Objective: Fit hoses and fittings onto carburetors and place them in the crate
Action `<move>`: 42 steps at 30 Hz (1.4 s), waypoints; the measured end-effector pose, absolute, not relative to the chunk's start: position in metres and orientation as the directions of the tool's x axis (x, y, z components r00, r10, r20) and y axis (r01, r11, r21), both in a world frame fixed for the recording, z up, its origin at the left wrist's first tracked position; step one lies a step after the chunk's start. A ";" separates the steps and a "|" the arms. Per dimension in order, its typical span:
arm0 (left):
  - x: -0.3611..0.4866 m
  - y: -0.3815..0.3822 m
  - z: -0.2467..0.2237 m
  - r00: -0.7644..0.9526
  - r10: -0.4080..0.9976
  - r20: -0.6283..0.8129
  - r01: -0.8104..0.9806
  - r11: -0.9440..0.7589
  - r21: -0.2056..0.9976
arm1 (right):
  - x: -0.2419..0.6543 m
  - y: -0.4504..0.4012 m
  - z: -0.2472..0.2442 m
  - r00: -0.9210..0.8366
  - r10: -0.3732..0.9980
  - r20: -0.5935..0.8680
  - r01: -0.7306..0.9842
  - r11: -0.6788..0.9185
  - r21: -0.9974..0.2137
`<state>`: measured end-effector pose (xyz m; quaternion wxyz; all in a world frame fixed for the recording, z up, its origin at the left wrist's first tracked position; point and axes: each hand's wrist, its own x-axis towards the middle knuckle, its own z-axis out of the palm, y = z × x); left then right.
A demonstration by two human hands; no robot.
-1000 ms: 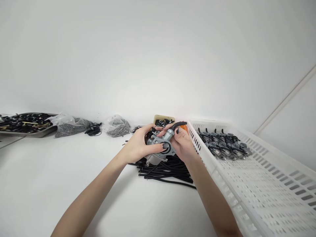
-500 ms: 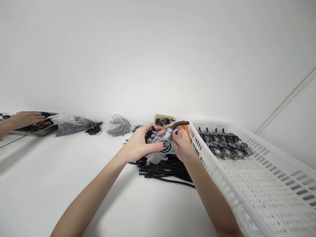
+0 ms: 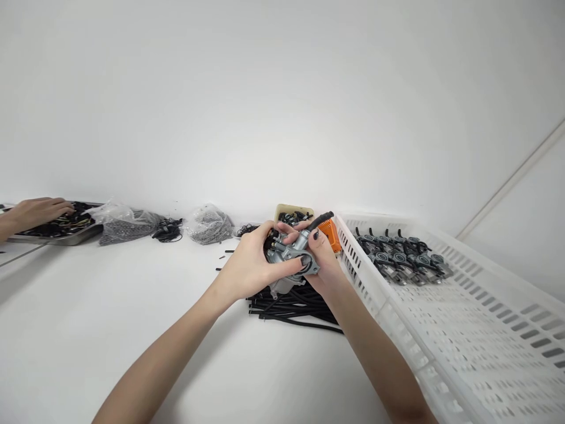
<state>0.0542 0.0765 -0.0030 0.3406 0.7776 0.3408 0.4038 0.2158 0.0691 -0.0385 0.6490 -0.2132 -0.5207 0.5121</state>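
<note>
White wall point(image 3: 282, 106) behind, white tabletop point(image 3: 110, 306) below. Metal part point(image 3: 288, 254) with a black hose point(image 3: 321, 220) on its neck is held between both hands, above a pile of black tubes point(image 3: 293, 311), near the left side of a white crate point(image 3: 463, 330). Left hand point(image 3: 247, 262) wraps the part from the left, thumb laid across the front by the round opening. Right hand point(image 3: 325, 259) grips from the right, thumb against the neck near the hose base. More fingertips show behind the neck; the rest of the fingers are hidden, can't tell how they sit. Hose angles up to the right. Crate holds rows of similar metal parts point(image 3: 397, 258) at its far end. Behind the hands: cream tub point(image 3: 292, 207) with small dark pieces, orange basket point(image 3: 332, 237) just beside the crate. Further left, along the wall: two clear bags point(image 3: 209, 225) of small grey pieces, bunch of black wires point(image 3: 168, 229) between them, metal tray point(image 3: 79, 237) of dark parts. Co-worker's hand point(image 3: 37, 213) is over the tray; its finger grip is unclear.
</note>
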 end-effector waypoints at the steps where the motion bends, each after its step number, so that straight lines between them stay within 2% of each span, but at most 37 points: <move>1: 0.055 0.076 -0.003 0.436 0.806 0.401 0.252 -0.537 0.805 | 0.215 0.069 -0.039 -0.068 0.886 0.459 -0.443 0.386 -0.809; 10: 0.051 0.088 -0.011 0.497 0.762 0.416 0.078 -0.517 0.853 | 0.224 0.072 -0.039 -0.191 0.874 0.448 -0.487 0.311 -0.816; 18: 0.050 0.089 -0.008 0.500 0.762 0.412 0.107 -0.526 0.844 | 0.223 0.073 -0.042 -0.185 0.861 0.474 -0.472 0.346 -0.811; 31: 0.054 0.081 -0.007 0.459 0.808 0.370 0.203 -0.500 0.842 | 0.217 0.073 -0.041 -0.091 0.894 0.440 -0.608 0.300 -0.735; 36: 0.056 0.080 -0.006 0.445 0.819 0.363 0.237 -0.498 0.834 | 0.216 0.074 -0.042 -0.081 0.907 0.412 -0.607 0.283 -0.742; 42: 0.054 0.086 -0.008 0.483 0.790 0.377 0.158 -0.502 0.850 | 0.217 0.073 -0.042 -0.124 0.882 0.456 -0.605 0.297 -0.739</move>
